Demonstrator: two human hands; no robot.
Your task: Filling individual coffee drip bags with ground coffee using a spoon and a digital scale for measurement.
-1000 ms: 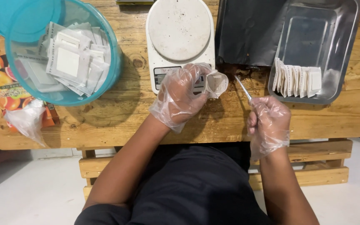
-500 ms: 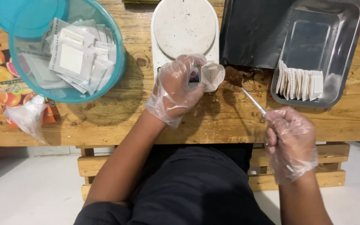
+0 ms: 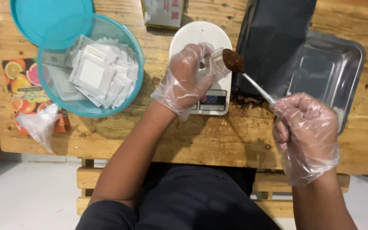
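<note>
Your left hand [image 3: 186, 79] (in a clear glove) pinched a small white sachet [image 3: 215, 63] open above the white kitchen scale [image 3: 201, 36]. Your right hand [image 3: 305, 127] was fisted around a metal spoon [image 3: 256, 87], its heaped brown powder at the sachet's mouth. Blue bowl [image 3: 135, 55] of sachets sat left; metal tray [image 3: 354, 76] right.

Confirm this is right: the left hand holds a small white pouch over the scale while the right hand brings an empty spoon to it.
Not quite. The head view shows the spoon in the right hand heaped with brown powder, not empty. The left hand does hold the small white pouch over the scale.
</note>
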